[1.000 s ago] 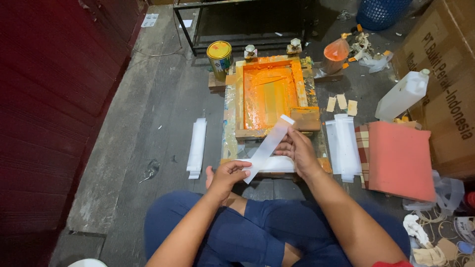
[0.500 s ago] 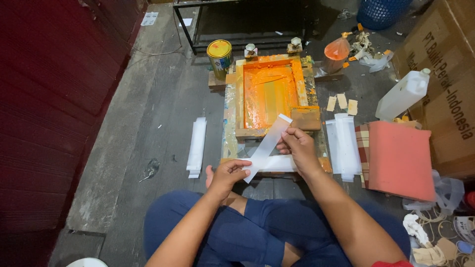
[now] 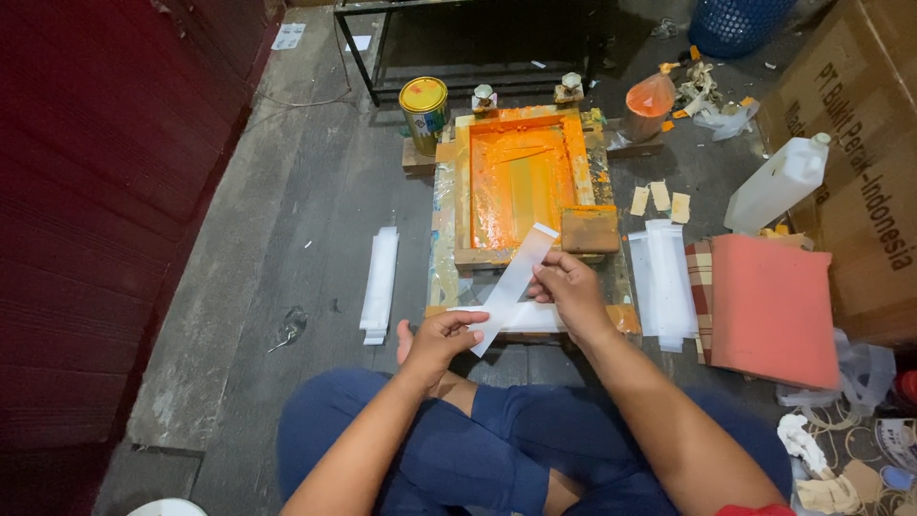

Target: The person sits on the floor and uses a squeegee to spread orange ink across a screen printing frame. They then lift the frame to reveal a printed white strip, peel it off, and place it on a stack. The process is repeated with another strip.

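A long white strip [image 3: 516, 280] slants in front of me, held at both sides. My left hand [image 3: 441, 336] pinches its lower end. My right hand [image 3: 570, 291] grips it near the middle, thumb on top. Just beyond it lies a wooden screen frame [image 3: 461, 191] thick with orange ink, a brown squeegee block [image 3: 589, 229] resting at its near right corner. More white strips [image 3: 535, 318] lie flat under my hands at the frame's near edge. I sit cross-legged in blue trousers [image 3: 449, 449].
A stack of white strips [image 3: 380, 284] lies left of the frame, another pile [image 3: 663, 279] to the right. A salmon-pink pad [image 3: 772, 306], white jug [image 3: 778, 183], cardboard box [image 3: 860, 143], yellow-lidded tin [image 3: 425, 113] and a dark red wall [image 3: 86, 191] surround me.
The strip's upper end has dipped slightly toward me and my hands have shifted a little along it; everything else stays put.
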